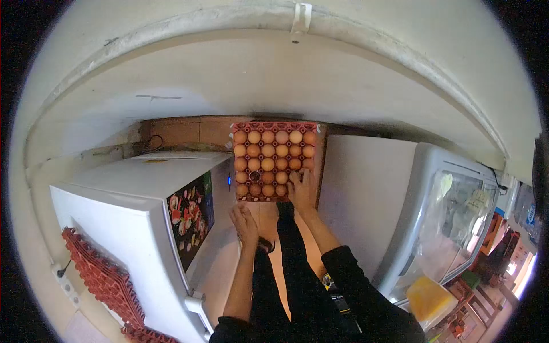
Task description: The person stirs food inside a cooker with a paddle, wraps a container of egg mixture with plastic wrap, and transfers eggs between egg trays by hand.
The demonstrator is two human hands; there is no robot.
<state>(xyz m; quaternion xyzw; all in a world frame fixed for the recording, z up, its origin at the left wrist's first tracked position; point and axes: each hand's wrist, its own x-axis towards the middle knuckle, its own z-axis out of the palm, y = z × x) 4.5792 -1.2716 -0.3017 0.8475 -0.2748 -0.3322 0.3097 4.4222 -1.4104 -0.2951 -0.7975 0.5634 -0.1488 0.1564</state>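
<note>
A red-brown egg tray (277, 126) full of brown eggs (267, 164) stands on a stack or box by the wall. One cell in its left part holds a dark spot (255, 176). My right hand (304, 190) reaches over the tray's near right corner, its bent fingers around an egg there and hiding the cells beneath. My left hand (245, 224) hovers just before the tray's near left corner, apart from the eggs. Its fingers point toward the tray, slightly curled, and I see nothing in them.
On the left stands a white fridge (114, 183) with a food picture (191, 220) on its side and red-brown egg trays (103, 274) stacked against it. A glass-topped freezer (377, 200) is on the right, with a yellow-filled container (430, 300) near it. A wall (274, 74) closes the back.
</note>
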